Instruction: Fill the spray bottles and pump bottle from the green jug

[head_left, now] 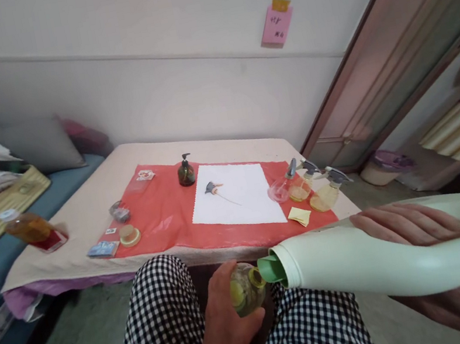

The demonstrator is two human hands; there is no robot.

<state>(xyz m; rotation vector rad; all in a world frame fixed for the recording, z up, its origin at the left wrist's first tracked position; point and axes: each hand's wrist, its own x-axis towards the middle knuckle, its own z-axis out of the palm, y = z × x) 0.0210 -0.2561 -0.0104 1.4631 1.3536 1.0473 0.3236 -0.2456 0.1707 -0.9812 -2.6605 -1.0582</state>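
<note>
My left hand (228, 318) is wrapped round a small translucent yellow-green bottle (247, 289) between my knees. The bottle is tilted and its open neck faces right. With my right hand (410, 223) I grip the handle of a large pale green jug-like bottle (338, 256), which lies nearly on its side. Its green spout meets or nearly meets the small bottle's neck; I cannot tell whether liquid is flowing. On a white sheet (248, 201) lies a grey spray head (212, 187) with a thin tube.
Several spray bottles, including a pink one (280, 190) and a yellow one (325, 198), stand on the right of the red cloth (162, 219). A dark pump bottle (186, 172) stands behind. A yellow paper (299, 216), tape roll (130, 236) and amber-liquid bottle (35, 230) are nearby.
</note>
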